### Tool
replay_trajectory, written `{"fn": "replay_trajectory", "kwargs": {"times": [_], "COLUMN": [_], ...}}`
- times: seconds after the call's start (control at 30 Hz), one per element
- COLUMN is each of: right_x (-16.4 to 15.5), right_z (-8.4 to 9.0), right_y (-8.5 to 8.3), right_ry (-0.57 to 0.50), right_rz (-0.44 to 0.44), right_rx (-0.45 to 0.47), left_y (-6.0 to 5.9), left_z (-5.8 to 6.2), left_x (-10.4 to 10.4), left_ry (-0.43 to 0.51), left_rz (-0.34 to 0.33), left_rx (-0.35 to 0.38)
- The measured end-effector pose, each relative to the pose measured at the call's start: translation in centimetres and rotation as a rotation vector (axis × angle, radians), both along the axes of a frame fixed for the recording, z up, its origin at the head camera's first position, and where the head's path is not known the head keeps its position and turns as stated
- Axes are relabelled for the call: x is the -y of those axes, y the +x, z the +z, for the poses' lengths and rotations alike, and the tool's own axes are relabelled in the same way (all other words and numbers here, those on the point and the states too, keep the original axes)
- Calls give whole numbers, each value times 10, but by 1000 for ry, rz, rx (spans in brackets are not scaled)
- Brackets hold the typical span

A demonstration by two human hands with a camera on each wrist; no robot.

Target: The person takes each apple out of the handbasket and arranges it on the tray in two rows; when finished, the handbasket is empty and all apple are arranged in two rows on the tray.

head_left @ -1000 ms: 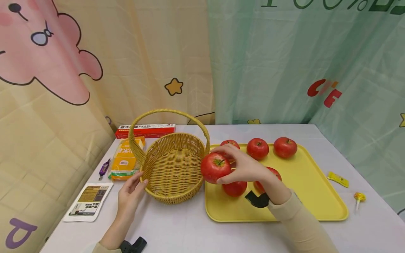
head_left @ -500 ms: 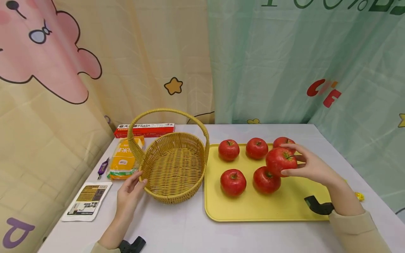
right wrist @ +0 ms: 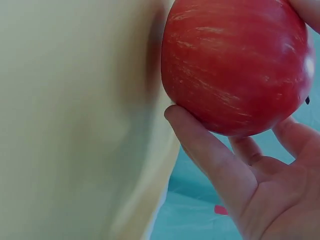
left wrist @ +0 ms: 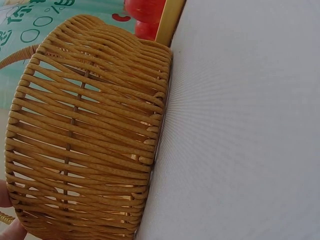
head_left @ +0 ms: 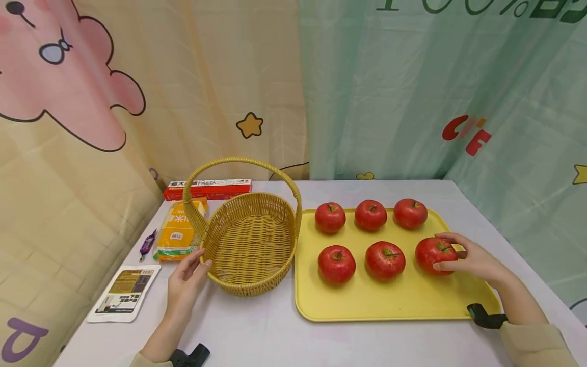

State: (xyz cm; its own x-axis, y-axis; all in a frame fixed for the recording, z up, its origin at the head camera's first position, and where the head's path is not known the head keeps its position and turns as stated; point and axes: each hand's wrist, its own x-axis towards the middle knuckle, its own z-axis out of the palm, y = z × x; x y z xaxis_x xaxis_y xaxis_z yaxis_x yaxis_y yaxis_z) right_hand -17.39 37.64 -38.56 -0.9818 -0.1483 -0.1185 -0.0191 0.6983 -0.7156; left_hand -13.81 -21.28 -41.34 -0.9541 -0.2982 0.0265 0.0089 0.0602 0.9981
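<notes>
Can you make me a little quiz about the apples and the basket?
1. How many apples lie on the yellow tray?
2. True or false: the wicker basket has an apple inside it.
3. Which hand touches the basket: A the left hand, B the right hand, or C neither?

Key
1. Six, counting the apple that the right hand holds at the tray's right end.
2. False; it has nothing in it.
3. A; the left hand rests on its rim.
</notes>
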Motion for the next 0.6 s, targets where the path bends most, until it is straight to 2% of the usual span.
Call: {"fn": "replay_trajectory", "kwargs": {"times": [0.4, 0.53, 0.6], "right_x": [-2, 0, 3], "right_z": [-2, 0, 3], "right_y": [1, 3, 4], "right_ry": [-6, 28, 56], "right_rz": [9, 22, 32], "right_rx": [53, 40, 10], "left_y": [0, -1, -2], "left_z": [2, 5, 7], "left_x": [1, 4, 6], "left_ry": [-1, -70, -142], "left_rz": [-21, -44, -66], "left_rx": [10, 25, 19]}}
